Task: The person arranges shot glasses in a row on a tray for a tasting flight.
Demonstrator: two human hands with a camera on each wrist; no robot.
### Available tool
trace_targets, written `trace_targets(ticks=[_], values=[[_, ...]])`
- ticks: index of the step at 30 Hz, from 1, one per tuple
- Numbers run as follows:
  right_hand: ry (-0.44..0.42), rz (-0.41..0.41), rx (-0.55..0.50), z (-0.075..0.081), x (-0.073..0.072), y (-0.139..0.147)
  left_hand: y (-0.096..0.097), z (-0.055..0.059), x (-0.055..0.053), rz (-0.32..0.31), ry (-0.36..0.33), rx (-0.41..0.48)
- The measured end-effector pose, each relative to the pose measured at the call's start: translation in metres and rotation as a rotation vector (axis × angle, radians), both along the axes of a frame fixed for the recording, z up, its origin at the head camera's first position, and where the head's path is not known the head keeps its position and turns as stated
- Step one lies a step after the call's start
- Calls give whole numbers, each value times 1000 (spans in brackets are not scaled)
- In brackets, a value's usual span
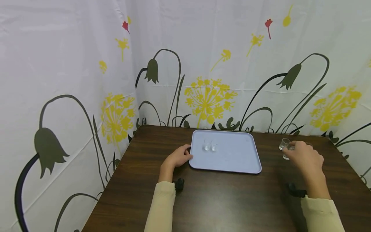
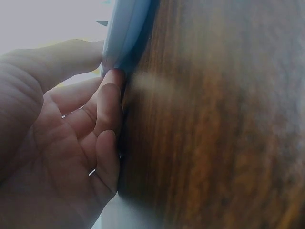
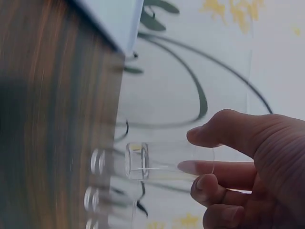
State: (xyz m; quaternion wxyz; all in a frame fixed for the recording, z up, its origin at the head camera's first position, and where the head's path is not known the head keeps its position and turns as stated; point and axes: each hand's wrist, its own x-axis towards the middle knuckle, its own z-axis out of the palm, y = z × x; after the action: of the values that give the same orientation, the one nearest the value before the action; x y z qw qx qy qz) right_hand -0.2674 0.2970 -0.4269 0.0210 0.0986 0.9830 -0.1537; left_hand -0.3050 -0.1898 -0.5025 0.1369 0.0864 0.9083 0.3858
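My left hand point(image 1: 177, 157) grips the left rim of a pale blue tray point(image 1: 232, 162); in the left wrist view the thumb is at the rim and curled fingers point(image 2: 108, 107) lie below it near the tabletop. Two small clear shot glasses point(image 1: 207, 145) stand side by side on the tray's left half. Right of the tray, my right hand point(image 1: 308, 158) pinches another shot glass point(image 3: 164, 161) near its rim between thumb and fingers. That glass is raised above the table in the right wrist view. More shot glasses point(image 3: 97, 162) stand in a row close by.
The dark wooden table point(image 1: 220, 199) reaches back to a white curtain point(image 1: 185, 38) printed with flowers. One standing glass point(image 1: 284, 143) shows just left of my right hand, and others are partly hidden behind it. Black wrist cameras sit at both cuffs.
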Motion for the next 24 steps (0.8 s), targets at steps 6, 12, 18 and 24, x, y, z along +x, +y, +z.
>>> trace_targets(ticks=[6,12,18,24], values=[[76,72,-15,-9,-10,-29,-1,1,-1,-4,1,-11],[156,135,-1,-14,-20,-55,-2,2,-2,-3,2,-5],[193,164,-22,-16,-26,-84,-1,2,-2,-3,-3,-1],[174,202,-49,-21,-32,-110,-1,2,-1,-4,-10,-4]])
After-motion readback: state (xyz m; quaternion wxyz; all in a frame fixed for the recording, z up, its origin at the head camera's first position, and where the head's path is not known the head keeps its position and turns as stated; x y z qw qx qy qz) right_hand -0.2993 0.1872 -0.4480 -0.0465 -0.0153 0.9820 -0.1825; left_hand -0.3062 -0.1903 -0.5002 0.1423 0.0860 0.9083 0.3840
